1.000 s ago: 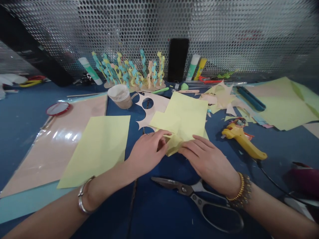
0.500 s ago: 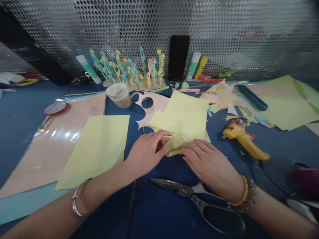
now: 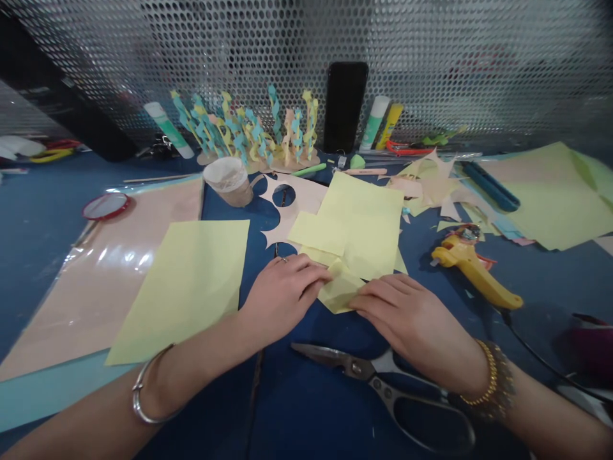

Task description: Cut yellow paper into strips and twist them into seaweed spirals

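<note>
A small piece of yellow paper with a fold in it is between my two hands, just above the blue table. My left hand pinches its left edge between thumb and fingers. On its right side, my right hand grips the edge, with the thumb hidden under the fingers. Behind the piece lie larger yellow sheets, partly over a pink sheet with round cutouts. Metal scissors rest on the table in front of my hands, their handles partly beneath my right wrist.
A yellow glue gun with a black cord lies at the right. Another yellow sheet overlaps a plastic-wrapped pink pack at left. A paper cup, twisted paper decorations and a phone stand at the back.
My right hand has shifted slightly right and toward me. The small yellow paper between my hands looks more spread out and shows more of its surface.
</note>
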A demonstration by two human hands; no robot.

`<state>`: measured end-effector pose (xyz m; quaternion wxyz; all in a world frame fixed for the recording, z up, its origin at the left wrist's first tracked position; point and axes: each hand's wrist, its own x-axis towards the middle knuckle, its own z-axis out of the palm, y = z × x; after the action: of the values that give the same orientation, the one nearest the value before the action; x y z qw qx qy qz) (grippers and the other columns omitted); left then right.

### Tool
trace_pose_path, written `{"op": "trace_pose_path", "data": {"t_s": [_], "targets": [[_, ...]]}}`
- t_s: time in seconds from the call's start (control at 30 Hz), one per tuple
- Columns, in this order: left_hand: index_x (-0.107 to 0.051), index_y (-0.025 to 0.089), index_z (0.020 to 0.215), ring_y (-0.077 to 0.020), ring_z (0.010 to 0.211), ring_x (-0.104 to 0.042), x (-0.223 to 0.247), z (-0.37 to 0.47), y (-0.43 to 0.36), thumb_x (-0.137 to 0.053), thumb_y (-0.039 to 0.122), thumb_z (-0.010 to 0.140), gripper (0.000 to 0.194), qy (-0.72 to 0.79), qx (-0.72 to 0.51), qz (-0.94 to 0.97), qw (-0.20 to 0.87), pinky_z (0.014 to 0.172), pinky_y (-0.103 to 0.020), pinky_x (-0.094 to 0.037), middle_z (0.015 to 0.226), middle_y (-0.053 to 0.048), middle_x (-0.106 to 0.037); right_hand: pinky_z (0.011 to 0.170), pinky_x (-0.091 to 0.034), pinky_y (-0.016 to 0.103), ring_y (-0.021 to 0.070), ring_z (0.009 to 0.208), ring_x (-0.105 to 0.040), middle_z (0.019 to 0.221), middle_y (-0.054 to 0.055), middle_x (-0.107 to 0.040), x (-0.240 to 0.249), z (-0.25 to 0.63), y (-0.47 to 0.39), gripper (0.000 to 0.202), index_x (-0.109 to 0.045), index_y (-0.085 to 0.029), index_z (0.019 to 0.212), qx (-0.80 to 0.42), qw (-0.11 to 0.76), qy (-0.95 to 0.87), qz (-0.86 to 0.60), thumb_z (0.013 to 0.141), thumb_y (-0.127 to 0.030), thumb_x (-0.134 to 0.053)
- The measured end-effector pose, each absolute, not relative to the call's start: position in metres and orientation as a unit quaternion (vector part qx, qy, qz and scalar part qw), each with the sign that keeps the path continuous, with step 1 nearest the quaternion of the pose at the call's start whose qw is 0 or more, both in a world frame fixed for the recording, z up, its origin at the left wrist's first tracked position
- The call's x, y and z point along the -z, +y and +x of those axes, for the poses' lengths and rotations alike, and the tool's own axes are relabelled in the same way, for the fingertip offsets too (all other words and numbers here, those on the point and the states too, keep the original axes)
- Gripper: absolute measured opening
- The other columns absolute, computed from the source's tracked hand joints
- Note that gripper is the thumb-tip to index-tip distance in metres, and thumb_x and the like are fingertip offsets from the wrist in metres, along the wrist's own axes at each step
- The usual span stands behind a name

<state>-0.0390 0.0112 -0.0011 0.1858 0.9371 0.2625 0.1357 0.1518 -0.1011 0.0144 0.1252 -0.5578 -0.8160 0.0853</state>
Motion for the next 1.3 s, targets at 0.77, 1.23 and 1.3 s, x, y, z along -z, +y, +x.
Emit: {"op": "trace_pose_path", "data": {"t_s": [0.77,1.23,1.3], "targets": [[-0.063,0.023,0.104,-0.0167,0.091,-0.061,0.0015,-0.0383,0.0110,-0.045,0.021,0.092,0.022,0.263,-0.142,0.944,0.143,0.075,-0.033,-0.042,0.097,-0.001,-0.068,0.078,-0.041,0.036,0.0189,0.087,-0.055,0.092,0.004,-0.061,-0.0174,0.1469,-0.1028,0.019,-0.062,-0.021,0.096,-0.196,0.140,-0.782,-0.575,0.089,-0.015,-0.045],[-0.064,0.023,0.103,-0.0165,0.090,-0.061,0.0005,-0.0388,0.0116,-0.045,0.022,0.092,0.021,0.267,-0.142,0.944,0.133,0.073,-0.033,-0.041,0.096,-0.001,-0.068,0.077,-0.041,0.035,0.0182,0.085,-0.056,0.090,0.002,-0.062,-0.0171,0.1469,-0.1049,0.017,-0.062,-0.023,0.092,-0.212,0.142,-0.764,-0.593,0.089,-0.016,-0.047],[-0.063,0.024,0.104,-0.0165,0.090,-0.060,0.0009,-0.0388,0.0116,-0.044,0.022,0.093,0.022,0.266,-0.142,0.944,0.134,0.074,-0.033,-0.041,0.096,-0.001,-0.068,0.078,-0.041,0.036,0.0182,0.085,-0.056,0.090,0.003,-0.062,-0.0168,0.1466,-0.1052,0.019,-0.063,-0.023,0.091,-0.211,0.145,-0.766,-0.589,0.089,-0.015,-0.046]]}}
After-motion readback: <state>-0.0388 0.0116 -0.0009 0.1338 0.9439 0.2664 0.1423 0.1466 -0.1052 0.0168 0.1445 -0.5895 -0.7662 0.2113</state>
